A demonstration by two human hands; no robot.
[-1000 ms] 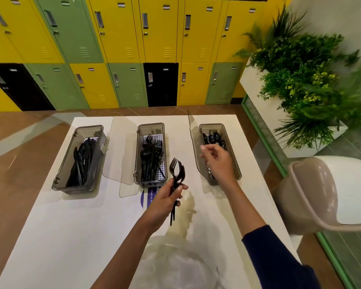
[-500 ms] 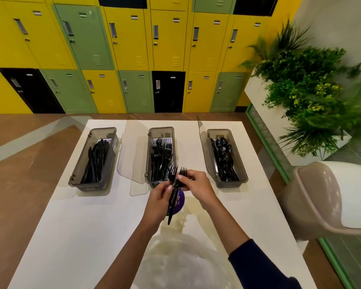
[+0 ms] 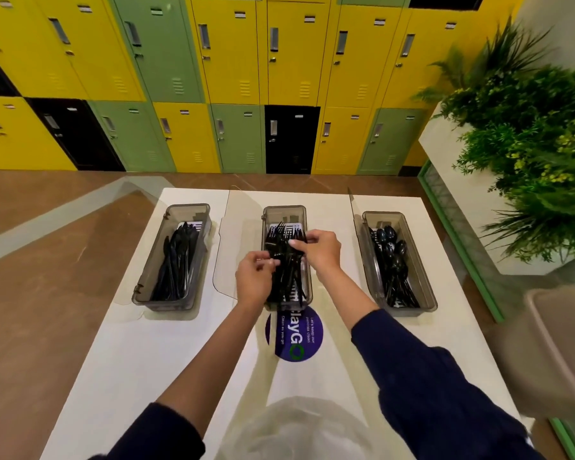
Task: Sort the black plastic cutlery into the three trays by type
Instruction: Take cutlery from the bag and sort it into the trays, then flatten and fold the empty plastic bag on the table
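Note:
Three smoky clear trays stand in a row on the white table [image 3: 140,366]. The left tray [image 3: 150,260] holds black knives [image 3: 176,260], and the right tray [image 3: 424,263] holds black spoons [image 3: 392,260]. Over the middle tray [image 3: 284,210], both hands meet on a small bunch of black forks [image 3: 284,263] lying along the forks inside it. My left hand [image 3: 253,280] pinches the bunch from the left side. From the right, my right hand [image 3: 321,252] pinches it nearer the tines.
Clear hinged lids [image 3: 231,247] stand open to the left of the trays. A purple round sticker [image 3: 301,338] lies just before the middle tray. A crumpled clear plastic bag [image 3: 296,429] sits at the near edge. A beige chair [image 3: 558,346] and a planter [image 3: 528,154] stand on the right.
Both hands have carried the forks from in front of the trays forward, down over the middle tray. A second ago my right hand was at the spoon tray.

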